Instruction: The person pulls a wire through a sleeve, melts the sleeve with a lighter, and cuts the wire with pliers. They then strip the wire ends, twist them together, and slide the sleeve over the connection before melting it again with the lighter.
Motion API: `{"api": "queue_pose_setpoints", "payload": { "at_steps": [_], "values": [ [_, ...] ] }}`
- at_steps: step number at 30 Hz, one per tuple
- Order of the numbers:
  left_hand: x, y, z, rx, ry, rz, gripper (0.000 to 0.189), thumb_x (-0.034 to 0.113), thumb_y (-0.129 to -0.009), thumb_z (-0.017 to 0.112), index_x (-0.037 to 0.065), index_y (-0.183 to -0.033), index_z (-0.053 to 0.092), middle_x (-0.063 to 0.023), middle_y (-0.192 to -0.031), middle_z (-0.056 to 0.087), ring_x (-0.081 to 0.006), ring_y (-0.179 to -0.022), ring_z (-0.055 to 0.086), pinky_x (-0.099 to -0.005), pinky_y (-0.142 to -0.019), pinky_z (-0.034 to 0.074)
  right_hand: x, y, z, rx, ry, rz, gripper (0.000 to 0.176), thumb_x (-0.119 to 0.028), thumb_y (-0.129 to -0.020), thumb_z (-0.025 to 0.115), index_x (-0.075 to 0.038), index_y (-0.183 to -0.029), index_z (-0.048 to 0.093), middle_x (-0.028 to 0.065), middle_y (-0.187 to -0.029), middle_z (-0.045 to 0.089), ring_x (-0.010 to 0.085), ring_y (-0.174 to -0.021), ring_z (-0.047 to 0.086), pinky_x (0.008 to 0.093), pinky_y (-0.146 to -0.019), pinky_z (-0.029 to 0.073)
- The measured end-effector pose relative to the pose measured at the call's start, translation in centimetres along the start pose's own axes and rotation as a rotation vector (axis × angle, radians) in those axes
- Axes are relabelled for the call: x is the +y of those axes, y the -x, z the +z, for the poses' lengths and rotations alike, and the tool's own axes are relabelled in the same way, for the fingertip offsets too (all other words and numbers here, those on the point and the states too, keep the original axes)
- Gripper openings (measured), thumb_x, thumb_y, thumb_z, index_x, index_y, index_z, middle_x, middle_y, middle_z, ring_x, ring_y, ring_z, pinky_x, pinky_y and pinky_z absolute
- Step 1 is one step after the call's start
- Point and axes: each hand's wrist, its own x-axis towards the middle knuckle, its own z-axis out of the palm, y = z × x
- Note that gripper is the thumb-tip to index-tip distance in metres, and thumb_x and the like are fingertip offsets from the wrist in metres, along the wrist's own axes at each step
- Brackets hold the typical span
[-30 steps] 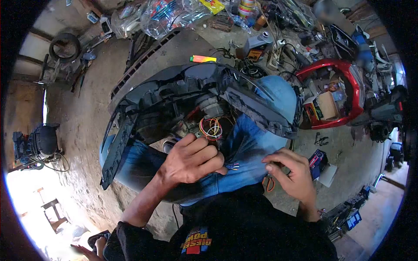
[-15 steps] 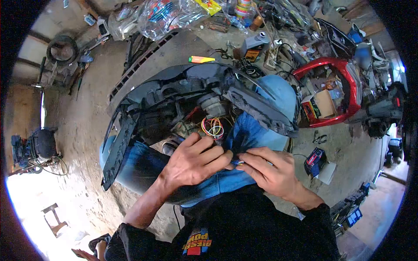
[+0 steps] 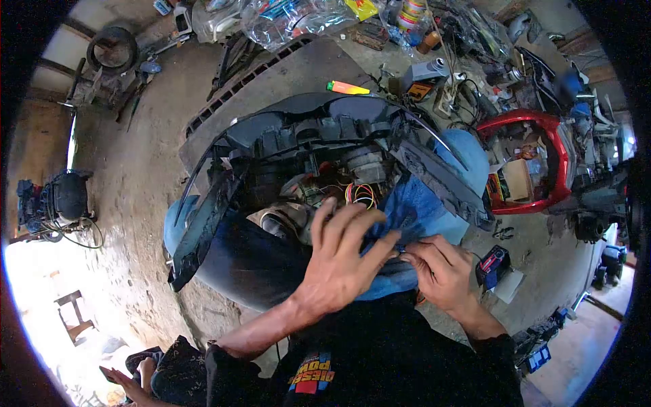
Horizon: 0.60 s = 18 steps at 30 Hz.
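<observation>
My left hand (image 3: 342, 261) is raised over my lap with its fingers spread, its thumb close to the fingertips of my right hand. My right hand (image 3: 444, 271) pinches a small blue piece (image 3: 400, 249), partly hidden by the fingers and too small to make out fully. Beyond both hands, a black plastic vehicle fairing (image 3: 285, 139) rests across my knees with its inner side toward me. A coil of thin coloured wires (image 3: 363, 195) hangs inside it, just past my left fingertips.
A red plastic frame (image 3: 561, 159) lies at the right around a cardboard box (image 3: 519, 180). Near it sits a small dark box (image 3: 494, 261). An orange-and-green item (image 3: 348, 88) lies behind the fairing. Another person's hands (image 3: 129, 380) show at lower left.
My left hand has lifted off the small blue piece and its fingers have spread. My right hand still pinches it. The view has shifted, so the scene sits farther right.
</observation>
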Motion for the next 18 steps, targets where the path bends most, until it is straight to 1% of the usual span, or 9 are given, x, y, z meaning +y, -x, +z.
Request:
{"api": "queue_pose_setpoints", "payload": {
  "at_steps": [2,3,4,6,7,10,14,15,18],
  "values": [
    [1.6,1.9,0.3,0.203,0.051,-0.240,0.030,0.022,-0.083,0.081,0.007,-0.107,0.070,-0.0092,-0.108,0.058,-0.0275,-0.105,0.053,-0.0449,-0.103,0.041,-0.2,0.4,0.4,0.003,-0.073,0.050,0.014,-0.006,-0.081,0.083,-0.005,-0.090,0.072,0.0083,-0.084,0.069,0.0234,-0.064,0.068,0.0324,-0.057,0.054],
    [1.4,4.3,1.7,0.365,0.261,-0.351,0.036,0.016,-0.083,0.082,0.006,-0.113,0.064,-0.0105,-0.115,0.053,-0.0270,-0.105,0.051,-0.0430,-0.093,0.043,-0.4,0.6,0.6,0.009,-0.121,0.079,0.013,-0.005,-0.082,0.082,-0.004,-0.090,0.072,0.0087,-0.085,0.069,0.0230,-0.064,0.068,0.0321,-0.057,0.054],
    [2.2,4.5,2.9,0.614,0.811,-0.623,0.032,0.015,-0.096,0.070,0.004,-0.123,0.057,-0.0106,-0.112,0.052,-0.0235,-0.101,0.051,-0.0400,-0.090,0.044,-0.6,0.8,0.8,0.018,-0.168,0.111,0.012,-0.004,-0.083,0.081,-0.004,-0.090,0.072,0.0092,-0.085,0.070,0.0226,-0.064,0.068,0.0318,-0.057,0.054],
    [2.8,4.5,2.5,0.662,1.357,-1.028,0.032,0.021,-0.107,0.056,0.001,-0.131,0.049,-0.0141,-0.120,0.054,-0.0244,-0.106,0.053,-0.0389,-0.093,0.045,-1.2,1.0,1.1,0.032,-0.241,0.160,0.011,-0.002,-0.083,0.080,-0.001,-0.089,0.071,0.0107,-0.083,0.070,0.0228,-0.067,0.068,0.0324,-0.059,0.052],
    [2.0,5.1,3.2,0.667,1.617,-1.008,0.037,0.029,-0.113,0.044,-0.002,-0.133,0.047,-0.0174,-0.128,0.054,-0.0263,-0.110,0.058,-0.0409,-0.098,0.047,-1.5,1.1,1.2,0.035,-0.279,0.181,0.011,-0.001,-0.083,0.080,0.001,-0.088,0.070,0.0115,-0.082,0.070,0.0230,-0.068,0.068,0.0327,-0.060,0.052],
    [2.2,1.2,1.5,0.689,1.758,-1.088,0.049,0.044,-0.113,0.037,0.001,-0.135,0.048,-0.0128,-0.127,0.058,-0.0270,-0.115,0.058,-0.0421,-0.101,0.045,-2.2,2.1,1.7,0.005,-0.361,0.251,0.011,-0.002,-0.085,0.080,0.002,-0.087,0.070,0.0122,-0.081,0.070,0.0238,-0.069,0.068,0.0326,-0.062,0.052],
    [3.1,1.9,2.4,0.680,1.827,-0.869,0.042,0.038,-0.112,0.043,0.005,-0.137,0.048,-0.0059,-0.107,0.057,-0.0247,-0.106,0.055,-0.0404,-0.100,0.043,-2.7,3.1,2.1,-0.018,-0.403,0.220,0.010,-0.004,-0.087,0.079,0.000,-0.088,0.071,0.0111,-0.080,0.070,0.0220,-0.068,0.068,0.0319,-0.060,0.052],
    [4.1,0.9,2.1,0.725,1.767,-0.989,0.032,0.035,-0.112,0.045,0.008,-0.127,0.051,0.0009,-0.091,0.050,-0.0160,-0.088,0.051,-0.0328,-0.085,0.043,-2.7,3.2,2.2,-0.015,-0.402,0.200,0.009,-0.005,-0.087,0.080,-0.001,-0.089,0.072,0.0107,-0.081,0.070,0.0209,-0.067,0.068,0.0315,-0.059,0.052],
    [3.4,1.8,2.1,0.668,2.034,-0.949,0.026,0.036,-0.112,0.045,0.011,-0.113,0.051,0.0052,-0.081,0.042,-0.0091,-0.073,0.041,-0.0275,-0.070,0.037,-2.9,3.8,2.8,-0.011,-0.466,0.207,0.009,-0.006,-0.087,0.080,-0.002,-0.090,0.072,0.0099,-0.082,0.069,0.0202,-0.067,0.067,0.0309,-0.058,0.052]
  ]
}}
